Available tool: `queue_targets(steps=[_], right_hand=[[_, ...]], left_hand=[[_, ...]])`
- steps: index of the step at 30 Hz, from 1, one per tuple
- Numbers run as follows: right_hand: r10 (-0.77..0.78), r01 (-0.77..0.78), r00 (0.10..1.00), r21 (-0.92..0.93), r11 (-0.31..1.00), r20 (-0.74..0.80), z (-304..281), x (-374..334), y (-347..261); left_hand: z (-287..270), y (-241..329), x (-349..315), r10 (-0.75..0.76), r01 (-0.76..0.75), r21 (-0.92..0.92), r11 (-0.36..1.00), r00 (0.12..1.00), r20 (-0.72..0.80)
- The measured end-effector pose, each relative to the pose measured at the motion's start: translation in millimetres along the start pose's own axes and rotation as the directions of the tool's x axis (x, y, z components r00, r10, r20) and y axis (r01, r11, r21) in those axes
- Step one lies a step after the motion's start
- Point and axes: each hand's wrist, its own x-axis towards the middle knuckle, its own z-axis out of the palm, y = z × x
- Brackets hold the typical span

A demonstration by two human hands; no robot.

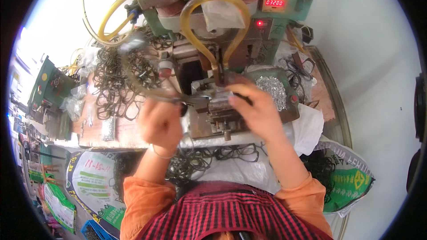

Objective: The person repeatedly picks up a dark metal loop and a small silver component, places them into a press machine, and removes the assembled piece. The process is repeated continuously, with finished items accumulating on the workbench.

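My left hand (162,122) is closed in front of the machine's left side, with a small black rounded end (183,109) at its fingers. A curved, motion-smeared band passes above this hand toward the fixture; I cannot make out what it is. My right hand (258,109) is at the metal fixture (218,106), thumb and fingers curled around its right end. A dark piece shows between those fingers, too blurred to name. Above the fixture, a looped yellow hose (184,15) runs down to the green bench machine's (289,6) tool head.
Many dark eyeglass frames (118,78) are heaped on the table's left. A tray of small shiny metal parts (271,90) sits right of the fixture. More frames (240,152) lie below the table edge, between printed sacks (91,178). Another green machine (51,91) stands far left.
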Motion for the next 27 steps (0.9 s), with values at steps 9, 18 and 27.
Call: queue_targets(steps=[9, 18, 27], right_hand=[[-0.394, -0.102, 0.845, -0.832, 0.545, -0.361, -76, -1, 125], [-0.37, -0.08, 0.874, -0.845, 0.529, -0.315, -62, 11, 118], [-0.443, -0.003, 0.853, -0.852, 0.524, -0.275, -73, 4, 121]], left_hand=[[46, 12, -8, 0.201, -0.187, -0.077, 0.979, 0.943, 0.266], [50, 3, -11, 0.261, -0.23, -0.165, 0.959, 0.944, 0.204], [-58, 25, -15, 0.003, -0.062, 0.174, 0.983, 0.947, 0.322]])
